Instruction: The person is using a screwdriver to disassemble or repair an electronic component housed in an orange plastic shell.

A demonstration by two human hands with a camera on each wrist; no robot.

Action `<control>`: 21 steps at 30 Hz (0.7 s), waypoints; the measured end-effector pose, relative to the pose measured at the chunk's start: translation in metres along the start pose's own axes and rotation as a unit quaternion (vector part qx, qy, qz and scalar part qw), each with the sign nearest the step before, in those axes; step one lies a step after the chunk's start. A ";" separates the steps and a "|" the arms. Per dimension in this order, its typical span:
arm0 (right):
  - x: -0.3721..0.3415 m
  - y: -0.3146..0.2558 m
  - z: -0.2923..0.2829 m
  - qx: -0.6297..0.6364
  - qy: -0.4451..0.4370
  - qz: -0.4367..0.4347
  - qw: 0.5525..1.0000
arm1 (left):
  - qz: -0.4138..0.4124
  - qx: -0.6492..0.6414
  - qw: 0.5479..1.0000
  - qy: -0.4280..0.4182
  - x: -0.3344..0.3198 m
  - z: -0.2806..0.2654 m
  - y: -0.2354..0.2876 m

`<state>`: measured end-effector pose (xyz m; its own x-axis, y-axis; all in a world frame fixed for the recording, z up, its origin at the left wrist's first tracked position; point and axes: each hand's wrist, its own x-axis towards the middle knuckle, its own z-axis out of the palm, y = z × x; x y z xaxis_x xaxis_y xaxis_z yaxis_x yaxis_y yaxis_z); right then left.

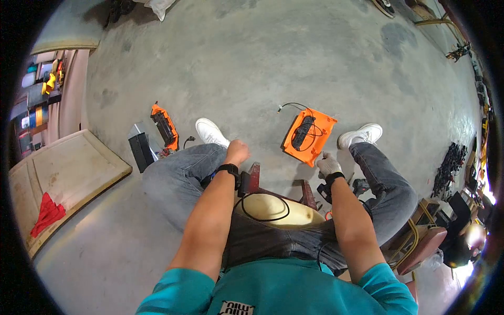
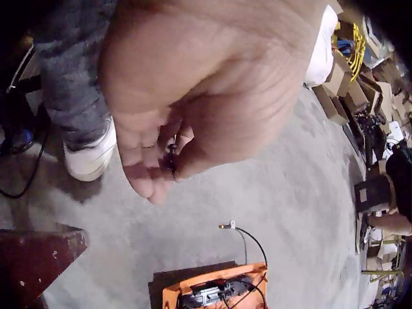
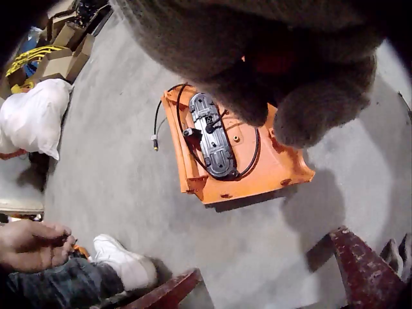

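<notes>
My bare left hand (image 1: pixel 238 152) is held over the left knee. In the left wrist view its thumb and fingertips pinch a small dark screw (image 2: pixel 172 149), partly hidden by the fingers. My right hand (image 1: pixel 329 165), in a grey knit glove, hovers close to the near right corner of an orange plastic panel (image 1: pixel 321 128) on the floor. Its fingers are curled, and a dim red patch (image 3: pixel 273 62) shows between them; I cannot tell whether it is a held thing. A black and silver oblong part (image 3: pixel 212 136) with a looped black cable lies on the panel.
A second orange part (image 1: pixel 165 126) lies on the floor to the left, beside a dark box (image 1: pixel 140 151). Dark red stool legs (image 1: pixel 254 177) stand between my knees. A power tool (image 1: pixel 360 186) is by the right leg. A red cloth (image 1: pixel 48 214) lies on a pale board (image 1: pixel 79 168).
</notes>
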<state>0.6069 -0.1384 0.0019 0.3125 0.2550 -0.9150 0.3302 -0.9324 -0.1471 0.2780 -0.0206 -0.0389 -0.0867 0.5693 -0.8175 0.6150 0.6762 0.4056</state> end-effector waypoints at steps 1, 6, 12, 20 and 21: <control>0.000 0.000 -0.001 0.016 0.005 -0.001 1.000 | -0.010 -0.046 0.999 -0.009 -0.004 -0.003 0.004; 0.008 0.001 -0.007 0.044 -0.006 0.026 0.999 | -0.054 -0.125 0.990 -0.026 -0.002 -0.011 0.017; 0.009 0.002 -0.003 0.056 -0.002 0.029 0.998 | -0.062 -0.178 0.982 -0.031 0.020 -0.022 0.015; 0.013 0.004 0.002 0.073 0.013 -0.013 0.997 | -0.036 -0.147 0.986 -0.074 0.006 -0.024 0.046; 0.014 0.006 0.002 0.071 0.015 -0.018 0.997 | -0.035 -0.145 0.986 -0.075 0.003 -0.022 0.051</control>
<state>0.6116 -0.1404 -0.0127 0.3301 0.2936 -0.8971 0.2118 -0.9492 -0.2327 0.2920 0.0260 -0.0117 0.0094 0.4549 -0.8905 0.3600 0.8293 0.4275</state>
